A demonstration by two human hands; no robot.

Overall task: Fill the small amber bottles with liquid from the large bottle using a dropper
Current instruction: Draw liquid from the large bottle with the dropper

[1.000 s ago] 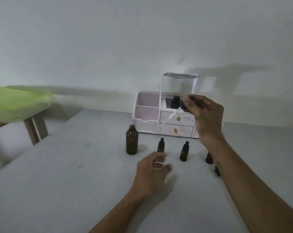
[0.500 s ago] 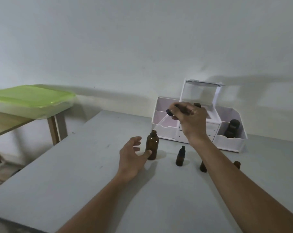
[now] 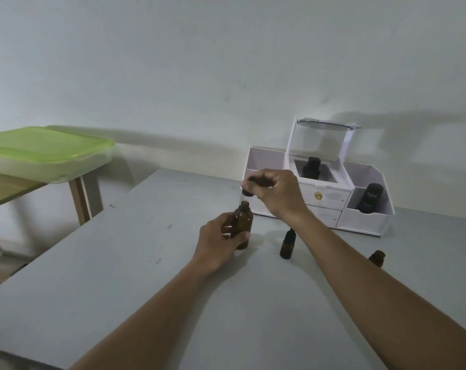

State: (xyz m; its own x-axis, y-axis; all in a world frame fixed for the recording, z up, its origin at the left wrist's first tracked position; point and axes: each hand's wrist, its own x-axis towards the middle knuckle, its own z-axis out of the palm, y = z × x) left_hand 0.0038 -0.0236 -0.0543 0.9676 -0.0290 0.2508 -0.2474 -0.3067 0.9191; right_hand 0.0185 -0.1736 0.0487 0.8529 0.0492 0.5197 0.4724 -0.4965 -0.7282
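Observation:
The large amber bottle (image 3: 243,221) stands open on the grey table (image 3: 119,276), and my left hand (image 3: 218,243) is wrapped around its lower body. Directly above its neck my right hand (image 3: 275,194) pinches the black top of the dropper (image 3: 247,192); the glass tube points down at the bottle mouth and is hard to make out. A small amber bottle with a black dropper cap (image 3: 287,244) stands just right of the large one. Another small amber bottle (image 3: 376,258), uncapped, shows beside my right forearm.
A white organizer box (image 3: 368,222) with drawers and a raised clear lid sits at the table's back, holding two dark bottles (image 3: 311,168) (image 3: 370,197). A green-lidded plastic bin (image 3: 43,153) rests on a wooden table to the left. The wall is close behind.
My left hand has closed on the large bottle. My right hand has brought the dropper down and left, over the bottle's mouth. The view has shifted left.

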